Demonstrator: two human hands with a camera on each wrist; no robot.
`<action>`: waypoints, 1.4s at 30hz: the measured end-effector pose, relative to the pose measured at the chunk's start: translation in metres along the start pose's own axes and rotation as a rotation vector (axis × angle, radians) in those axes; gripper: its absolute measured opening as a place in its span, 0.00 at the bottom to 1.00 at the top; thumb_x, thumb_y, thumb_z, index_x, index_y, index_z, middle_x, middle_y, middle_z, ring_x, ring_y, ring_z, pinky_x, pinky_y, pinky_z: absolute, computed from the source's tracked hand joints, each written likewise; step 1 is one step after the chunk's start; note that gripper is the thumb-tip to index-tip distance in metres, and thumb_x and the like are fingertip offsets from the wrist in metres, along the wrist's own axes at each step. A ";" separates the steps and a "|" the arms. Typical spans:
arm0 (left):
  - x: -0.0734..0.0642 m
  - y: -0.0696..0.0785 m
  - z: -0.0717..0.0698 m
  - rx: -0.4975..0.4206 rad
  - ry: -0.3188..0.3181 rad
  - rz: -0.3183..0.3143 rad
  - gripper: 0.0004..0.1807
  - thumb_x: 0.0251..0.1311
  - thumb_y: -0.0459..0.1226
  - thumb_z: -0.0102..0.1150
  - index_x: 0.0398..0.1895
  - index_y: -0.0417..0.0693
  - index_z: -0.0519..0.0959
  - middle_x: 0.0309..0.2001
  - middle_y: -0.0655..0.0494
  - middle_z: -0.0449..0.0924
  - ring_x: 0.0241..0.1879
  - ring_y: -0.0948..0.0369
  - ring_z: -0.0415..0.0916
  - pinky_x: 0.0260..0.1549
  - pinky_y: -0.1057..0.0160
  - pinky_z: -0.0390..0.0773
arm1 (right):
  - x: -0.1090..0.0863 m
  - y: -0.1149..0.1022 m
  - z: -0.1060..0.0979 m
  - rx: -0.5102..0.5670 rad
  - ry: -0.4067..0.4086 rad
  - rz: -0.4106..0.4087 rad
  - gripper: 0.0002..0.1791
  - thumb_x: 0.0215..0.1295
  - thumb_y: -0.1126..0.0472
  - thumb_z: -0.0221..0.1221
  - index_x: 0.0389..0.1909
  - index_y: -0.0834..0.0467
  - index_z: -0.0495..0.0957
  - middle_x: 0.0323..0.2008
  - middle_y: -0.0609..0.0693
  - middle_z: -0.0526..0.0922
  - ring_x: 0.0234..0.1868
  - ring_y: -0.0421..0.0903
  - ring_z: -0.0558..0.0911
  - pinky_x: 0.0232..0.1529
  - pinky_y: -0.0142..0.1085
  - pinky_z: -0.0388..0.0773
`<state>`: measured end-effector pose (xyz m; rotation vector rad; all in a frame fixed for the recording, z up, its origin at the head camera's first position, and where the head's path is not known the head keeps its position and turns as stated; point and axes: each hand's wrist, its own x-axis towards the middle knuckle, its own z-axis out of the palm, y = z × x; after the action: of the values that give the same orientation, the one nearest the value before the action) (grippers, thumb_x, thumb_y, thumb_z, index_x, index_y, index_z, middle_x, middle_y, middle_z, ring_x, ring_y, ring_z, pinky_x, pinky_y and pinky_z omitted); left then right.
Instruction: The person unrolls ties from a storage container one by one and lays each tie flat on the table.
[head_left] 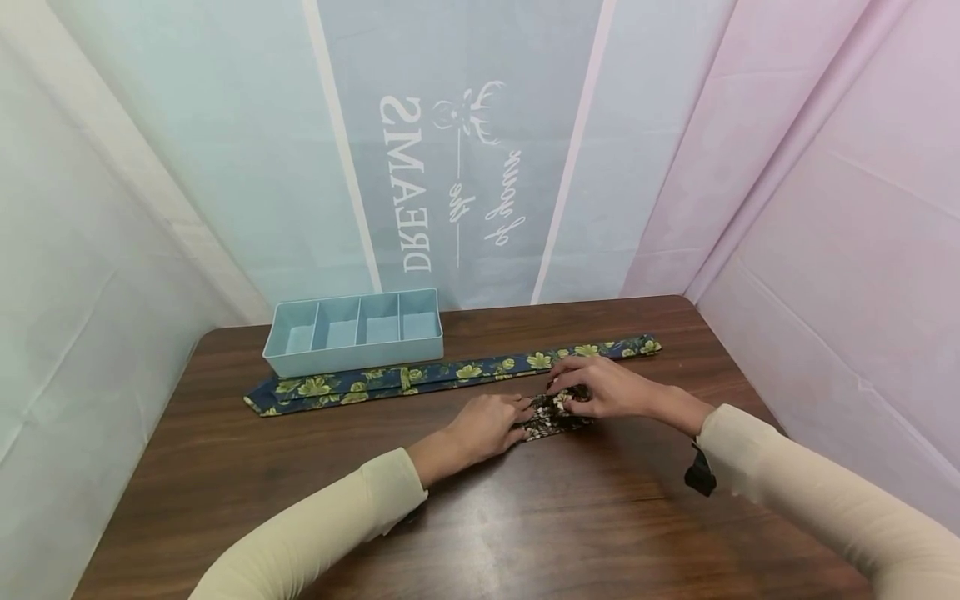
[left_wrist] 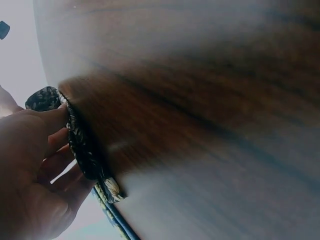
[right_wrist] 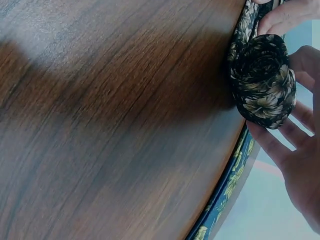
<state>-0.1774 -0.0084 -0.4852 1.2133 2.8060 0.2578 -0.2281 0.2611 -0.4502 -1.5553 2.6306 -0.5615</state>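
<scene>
A black necktie with pale flowers [head_left: 542, 423] lies on the table, its right part wound into a roll [right_wrist: 262, 82]. My right hand [head_left: 604, 387] grips this roll, with thumb and fingers curved about it. On the flat part at the left rests my left hand [head_left: 486, 427]; its fingertips press the cloth down. Behind both hands a blue necktie with yellow flowers [head_left: 468, 372] is stretched out lengthwise. The left wrist view shows the black tie edge-on beneath the left fingers [left_wrist: 59, 117].
A light blue tray [head_left: 352, 357] with several compartments stands at the back left, just behind the blue tie's wide end. The brown wooden table [head_left: 480, 533] meets a printed curtain [head_left: 480, 167] at its far edge. White cloth hangs at both sides.
</scene>
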 end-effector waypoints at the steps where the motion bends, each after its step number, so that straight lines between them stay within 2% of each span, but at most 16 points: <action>1: -0.001 0.000 0.001 0.002 0.004 0.000 0.25 0.77 0.50 0.60 0.71 0.53 0.79 0.73 0.53 0.74 0.70 0.54 0.76 0.63 0.57 0.81 | 0.000 0.000 0.000 0.001 0.003 -0.003 0.14 0.68 0.64 0.66 0.53 0.55 0.89 0.56 0.57 0.85 0.44 0.45 0.86 0.37 0.38 0.81; 3: -0.002 -0.001 0.001 -0.002 0.009 0.002 0.25 0.77 0.50 0.60 0.71 0.53 0.78 0.73 0.52 0.74 0.70 0.54 0.76 0.64 0.57 0.80 | -0.001 0.001 -0.001 0.010 0.011 -0.004 0.14 0.67 0.65 0.66 0.52 0.55 0.89 0.55 0.56 0.85 0.43 0.43 0.85 0.36 0.37 0.80; 8: -0.008 -0.006 0.002 -0.012 0.029 0.005 0.24 0.77 0.50 0.61 0.70 0.53 0.79 0.72 0.53 0.75 0.70 0.54 0.76 0.64 0.57 0.80 | -0.003 0.003 -0.002 0.019 0.023 0.014 0.14 0.66 0.66 0.65 0.51 0.56 0.89 0.54 0.57 0.86 0.29 0.37 0.80 0.31 0.33 0.77; 13: -0.014 -0.010 0.002 -0.028 0.037 0.006 0.24 0.76 0.49 0.62 0.70 0.51 0.79 0.72 0.52 0.75 0.70 0.53 0.76 0.64 0.56 0.80 | -0.003 0.002 0.000 -0.006 0.063 0.030 0.09 0.68 0.58 0.70 0.46 0.54 0.90 0.52 0.55 0.88 0.37 0.42 0.87 0.40 0.43 0.86; 15: -0.016 -0.012 0.001 -0.036 0.038 0.005 0.24 0.76 0.49 0.62 0.69 0.51 0.80 0.72 0.52 0.76 0.70 0.53 0.76 0.64 0.56 0.80 | -0.002 0.001 0.001 -0.011 0.082 0.036 0.09 0.67 0.55 0.72 0.44 0.53 0.89 0.50 0.52 0.88 0.39 0.41 0.87 0.41 0.43 0.87; 18: -0.020 -0.014 -0.001 -0.051 0.032 0.003 0.24 0.75 0.49 0.63 0.69 0.50 0.80 0.72 0.51 0.76 0.70 0.52 0.76 0.64 0.55 0.80 | -0.002 -0.001 0.002 -0.005 0.099 0.052 0.09 0.66 0.54 0.74 0.41 0.52 0.87 0.47 0.49 0.88 0.31 0.36 0.83 0.34 0.37 0.84; 22: -0.027 -0.018 -0.003 -0.068 0.023 0.003 0.24 0.75 0.48 0.63 0.68 0.49 0.81 0.72 0.50 0.76 0.69 0.51 0.76 0.64 0.53 0.80 | -0.003 -0.001 0.003 -0.005 0.098 0.076 0.10 0.64 0.56 0.75 0.41 0.52 0.85 0.44 0.48 0.89 0.27 0.36 0.80 0.29 0.34 0.80; 27: -0.035 -0.024 -0.004 -0.091 0.026 -0.002 0.24 0.75 0.48 0.63 0.68 0.48 0.81 0.72 0.49 0.75 0.70 0.51 0.76 0.64 0.51 0.80 | -0.004 -0.002 0.003 0.025 0.079 0.069 0.14 0.66 0.59 0.73 0.51 0.57 0.87 0.47 0.52 0.90 0.36 0.43 0.87 0.34 0.40 0.84; 30: -0.040 -0.027 -0.004 -0.109 0.024 -0.010 0.24 0.76 0.48 0.63 0.68 0.47 0.81 0.72 0.49 0.75 0.70 0.50 0.76 0.64 0.50 0.80 | -0.006 -0.002 0.003 0.048 0.069 0.056 0.18 0.67 0.62 0.72 0.56 0.59 0.86 0.51 0.55 0.90 0.39 0.43 0.88 0.35 0.41 0.85; 33: -0.044 -0.029 -0.005 -0.120 0.026 -0.017 0.24 0.76 0.47 0.63 0.68 0.47 0.81 0.72 0.49 0.75 0.69 0.49 0.76 0.63 0.49 0.80 | -0.007 -0.001 0.003 0.055 0.064 0.038 0.18 0.68 0.63 0.71 0.58 0.59 0.86 0.51 0.55 0.89 0.33 0.41 0.86 0.30 0.38 0.82; 35: -0.046 -0.031 -0.005 -0.119 0.033 -0.014 0.24 0.75 0.47 0.64 0.67 0.47 0.81 0.72 0.49 0.76 0.68 0.48 0.77 0.62 0.49 0.82 | -0.007 0.001 0.003 0.052 0.065 0.022 0.19 0.67 0.63 0.70 0.58 0.58 0.86 0.52 0.54 0.89 0.33 0.40 0.85 0.29 0.37 0.82; 42: -0.056 -0.037 -0.006 -0.131 0.051 -0.001 0.22 0.75 0.46 0.64 0.65 0.45 0.83 0.70 0.48 0.77 0.65 0.47 0.80 0.57 0.48 0.84 | -0.011 0.006 0.000 0.075 0.073 0.003 0.20 0.67 0.66 0.69 0.59 0.57 0.86 0.55 0.53 0.88 0.44 0.42 0.87 0.36 0.41 0.88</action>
<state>-0.1667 -0.0751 -0.4858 1.1933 2.7809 0.4708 -0.2275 0.2734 -0.4544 -1.5386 2.6298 -0.7206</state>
